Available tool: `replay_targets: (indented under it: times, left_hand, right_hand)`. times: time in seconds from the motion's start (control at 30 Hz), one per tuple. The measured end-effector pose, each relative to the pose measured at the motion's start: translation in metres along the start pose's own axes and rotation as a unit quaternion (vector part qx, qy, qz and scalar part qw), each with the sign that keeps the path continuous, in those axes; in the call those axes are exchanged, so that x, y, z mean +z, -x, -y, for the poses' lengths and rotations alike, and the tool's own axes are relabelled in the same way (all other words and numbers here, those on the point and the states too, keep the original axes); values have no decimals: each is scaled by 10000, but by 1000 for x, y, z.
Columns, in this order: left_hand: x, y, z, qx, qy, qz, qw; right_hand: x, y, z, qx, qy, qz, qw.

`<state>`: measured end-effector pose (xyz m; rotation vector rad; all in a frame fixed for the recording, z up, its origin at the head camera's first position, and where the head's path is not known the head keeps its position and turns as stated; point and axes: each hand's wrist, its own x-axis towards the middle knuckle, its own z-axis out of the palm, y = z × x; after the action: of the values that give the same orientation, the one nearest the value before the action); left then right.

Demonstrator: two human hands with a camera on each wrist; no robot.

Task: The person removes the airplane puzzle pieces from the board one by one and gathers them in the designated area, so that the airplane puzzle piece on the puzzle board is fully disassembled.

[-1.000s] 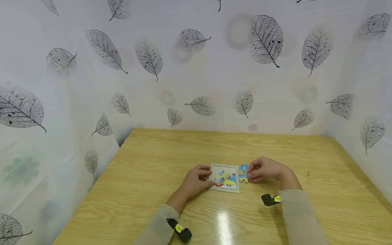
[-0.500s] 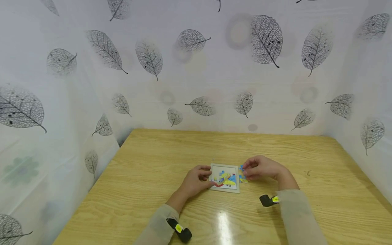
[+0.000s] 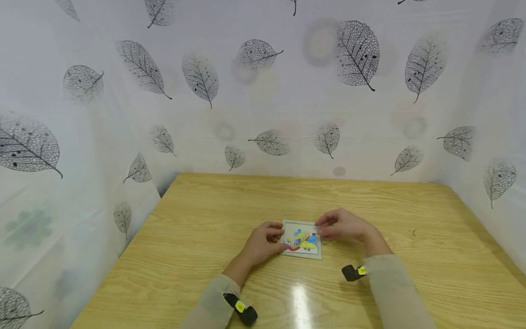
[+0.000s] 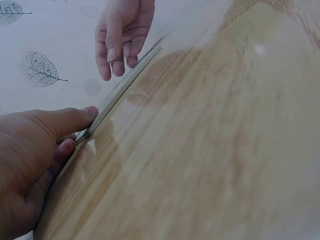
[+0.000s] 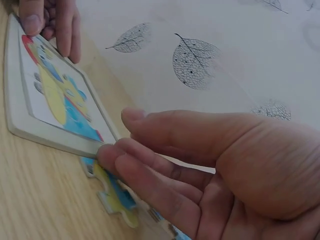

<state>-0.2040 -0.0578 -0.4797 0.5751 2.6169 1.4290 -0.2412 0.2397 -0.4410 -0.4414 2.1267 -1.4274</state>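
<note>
A small square jigsaw board (image 3: 302, 257) with a pale frame lies on the table, partly filled with a yellow, blue and red airplane picture. My left hand (image 3: 260, 244) pinches its left edge, thumb on top and a finger beneath, clearest in the left wrist view. Close over the opposite side hovers my right hand (image 3: 349, 226), its fingers loosely bent. The right wrist view shows a gap between thumb and fingers with nothing in it; the fingertips are right at the frame's corner. Loose jigsaw pieces (image 5: 117, 200) in blue and yellow lie beside the frame, partly hidden below that hand.
The wooden table (image 3: 230, 201) reaches back to a white curtain (image 3: 279, 100) printed with leaves, which also encloses both sides. Each wrist carries a black camera mount, one on the left sleeve (image 3: 246, 315) and one on the right (image 3: 351, 273).
My right hand has moved left from the loose pieces to the board's right edge, now covering most of them. My left hand and the board have stayed in place.
</note>
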Motion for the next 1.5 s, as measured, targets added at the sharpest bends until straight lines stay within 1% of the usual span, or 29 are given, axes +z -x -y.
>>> replay_targets:
  times: [0.13,0.3,0.4,0.57,0.77,0.87,1.07,1.27,1.4,1.5]
  left_hand:
    - [-1,0,-1,-28,-11,10,10000]
    - [-1,0,-2,4,-51,12,10000]
    - [-2,0,-2,15,-66,18,10000]
    - [-2,0,-2,49,-102,27,9999]
    - [-1,0,-1,105,-67,-1,9999]
    - [-1,-1,0,134,-58,-27,9999]
    - [-1,-1,1,94,-57,13,9999]
    - [-1,0,0,78,-26,22,10000]
    - [-1,0,-1,83,0,-3,10000]
    - [-1,0,-2,70,11,2,10000]
  right_hand:
    - [7,-5,2,-144,64,134,9998]
    - [14,-9,4,-228,-121,321,9992]
    - [18,-10,6,-276,-98,363,9989]
    - [24,-14,10,-330,219,356,9986]
    - [32,-17,17,-226,701,221,9970]
    - [35,-18,18,-182,853,160,9961]
    - [38,-19,19,-67,773,164,9968]
    - [37,-19,20,60,430,71,9990]
    - [37,-20,20,8,267,-76,9996]
    - [38,-20,19,-94,276,-201,9994]
